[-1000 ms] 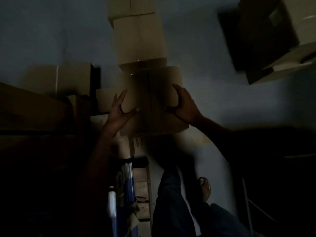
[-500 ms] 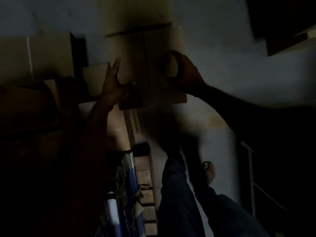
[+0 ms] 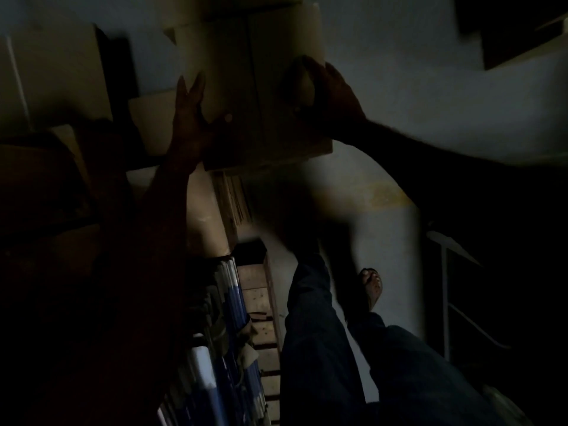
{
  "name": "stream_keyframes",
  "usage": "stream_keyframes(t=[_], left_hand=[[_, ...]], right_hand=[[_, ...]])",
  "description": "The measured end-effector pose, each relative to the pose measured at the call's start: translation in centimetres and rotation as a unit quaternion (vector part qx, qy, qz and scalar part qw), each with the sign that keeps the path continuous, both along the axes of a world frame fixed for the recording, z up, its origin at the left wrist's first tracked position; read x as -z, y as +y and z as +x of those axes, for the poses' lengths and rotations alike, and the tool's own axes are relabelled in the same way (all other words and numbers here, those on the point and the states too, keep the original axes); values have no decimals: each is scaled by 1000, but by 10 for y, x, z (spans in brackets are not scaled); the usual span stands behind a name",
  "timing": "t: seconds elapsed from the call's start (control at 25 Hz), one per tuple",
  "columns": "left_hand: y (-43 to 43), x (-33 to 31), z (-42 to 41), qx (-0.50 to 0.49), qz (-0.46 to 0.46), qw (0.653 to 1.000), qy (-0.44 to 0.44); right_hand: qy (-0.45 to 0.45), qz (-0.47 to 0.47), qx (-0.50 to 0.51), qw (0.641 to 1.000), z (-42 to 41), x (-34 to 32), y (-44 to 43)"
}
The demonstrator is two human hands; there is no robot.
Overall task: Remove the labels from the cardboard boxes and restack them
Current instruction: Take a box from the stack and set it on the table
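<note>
In the dim head view I hold a closed cardboard box (image 3: 255, 87) up in front of me between both hands. My left hand (image 3: 193, 118) lies flat against its left side, fingers straight and thumb spread across the front face. My right hand (image 3: 325, 93) grips the box's right edge with fingers curled round it. No label shows on the visible face. More boxes stand behind it: one at the far left (image 3: 52, 75) and a smaller one (image 3: 150, 118) just beside my left hand.
A pale wall (image 3: 415, 72) fills the background. Below, blue-and-white sheets (image 3: 227, 333) lean against a wooden pallet (image 3: 261, 302). My legs and a sandalled foot (image 3: 372, 287) stand on the pale floor. A dark box (image 3: 516, 29) hangs at the top right.
The box has stayed between my two hands while the view tilted downward, so the box and hands sit higher in the frame and more floor shows.
</note>
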State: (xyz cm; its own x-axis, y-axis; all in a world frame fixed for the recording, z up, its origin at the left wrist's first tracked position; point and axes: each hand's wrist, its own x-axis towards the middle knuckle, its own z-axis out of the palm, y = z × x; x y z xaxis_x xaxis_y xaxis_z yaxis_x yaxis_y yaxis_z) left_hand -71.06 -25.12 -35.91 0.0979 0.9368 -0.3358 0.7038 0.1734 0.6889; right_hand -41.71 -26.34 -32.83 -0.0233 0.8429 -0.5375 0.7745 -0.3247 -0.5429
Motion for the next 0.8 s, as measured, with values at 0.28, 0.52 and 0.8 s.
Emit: stream_keyframes(t=[0.28,0.52,0.8], left_hand=[[-21,-43,49,-4,75,987,140],[-37,-117,144,115,254,948,154],[-16,-208,319,179,232,955,40]], right_hand=[[-20,134,46,990,25,-50,-42],[-110,224,71,966,79,-117,-86],[-186,235,245,922,202,-178,-100]])
